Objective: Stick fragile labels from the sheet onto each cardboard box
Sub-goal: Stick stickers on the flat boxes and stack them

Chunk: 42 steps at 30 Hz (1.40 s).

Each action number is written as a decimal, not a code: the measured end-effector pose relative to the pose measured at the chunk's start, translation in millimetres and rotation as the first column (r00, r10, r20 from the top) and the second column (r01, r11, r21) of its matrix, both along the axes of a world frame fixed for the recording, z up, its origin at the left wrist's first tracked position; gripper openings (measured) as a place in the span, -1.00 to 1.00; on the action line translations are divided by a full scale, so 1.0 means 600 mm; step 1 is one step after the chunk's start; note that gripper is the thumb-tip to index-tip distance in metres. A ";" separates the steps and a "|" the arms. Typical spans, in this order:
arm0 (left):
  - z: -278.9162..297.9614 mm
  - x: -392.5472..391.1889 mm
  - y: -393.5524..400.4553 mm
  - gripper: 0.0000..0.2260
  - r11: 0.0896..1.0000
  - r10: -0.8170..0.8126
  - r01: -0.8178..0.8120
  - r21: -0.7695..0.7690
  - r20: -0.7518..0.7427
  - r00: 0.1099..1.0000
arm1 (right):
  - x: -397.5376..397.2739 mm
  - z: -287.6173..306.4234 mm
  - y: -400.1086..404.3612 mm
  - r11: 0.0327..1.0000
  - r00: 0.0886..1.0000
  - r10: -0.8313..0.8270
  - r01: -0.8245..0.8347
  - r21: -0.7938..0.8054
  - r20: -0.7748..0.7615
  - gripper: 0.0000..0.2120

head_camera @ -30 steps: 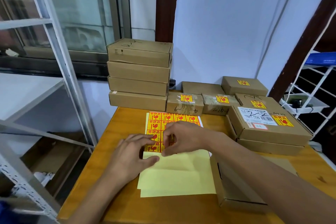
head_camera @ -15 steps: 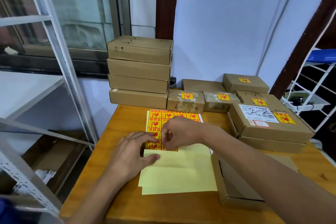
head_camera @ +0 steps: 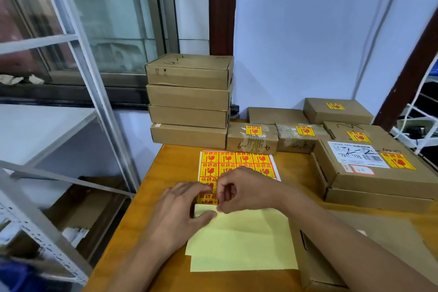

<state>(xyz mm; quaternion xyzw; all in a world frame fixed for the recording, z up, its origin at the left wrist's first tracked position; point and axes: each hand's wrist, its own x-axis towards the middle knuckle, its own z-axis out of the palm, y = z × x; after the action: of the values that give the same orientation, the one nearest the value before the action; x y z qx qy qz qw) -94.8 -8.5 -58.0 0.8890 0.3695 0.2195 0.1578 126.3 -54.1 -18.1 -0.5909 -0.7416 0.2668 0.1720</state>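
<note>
Hands: left hand (head_camera: 180, 211) flat on lengthwise label sheet (head_camera: 237, 163); right hand (head_camera: 244, 189) pinches it.

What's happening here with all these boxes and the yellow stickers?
A person is labelling cardboard boxes as fragile. The left hand rests flat on the sticker sheet on the wooden table, steadying it, while the right hand pinches at a label near the sheet's lower edge, apparently peeling it. Several boxes to the right already carry a sticker, such as the large box. The stack of four boxes at the back shows none yet.
</note>
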 end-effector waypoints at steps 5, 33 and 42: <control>0.007 -0.001 -0.008 -0.55 1.000 0.011 -0.011 -0.008 -0.012 1.000 | 0.006 0.004 -0.006 1.000 0.997 0.012 -0.013 -0.015 -0.073 -0.92; 0.035 0.032 -0.028 -0.65 0.983 0.017 0.056 -0.174 0.394 0.919 | -0.003 0.027 -0.005 0.819 0.874 -0.174 0.384 0.426 -0.454 -0.87; 0.055 0.096 -0.046 -0.75 0.725 0.510 0.119 -0.679 0.644 0.571 | 0.002 0.008 -0.002 0.907 0.862 -0.116 0.294 0.300 -0.494 -0.95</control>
<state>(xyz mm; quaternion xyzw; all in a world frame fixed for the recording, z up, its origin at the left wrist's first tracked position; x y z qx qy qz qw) -37.1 -36.2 -25.0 0.5254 0.4138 0.4656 0.5796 127.5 -55.4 -13.4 -0.5441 -0.6465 0.2376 0.4791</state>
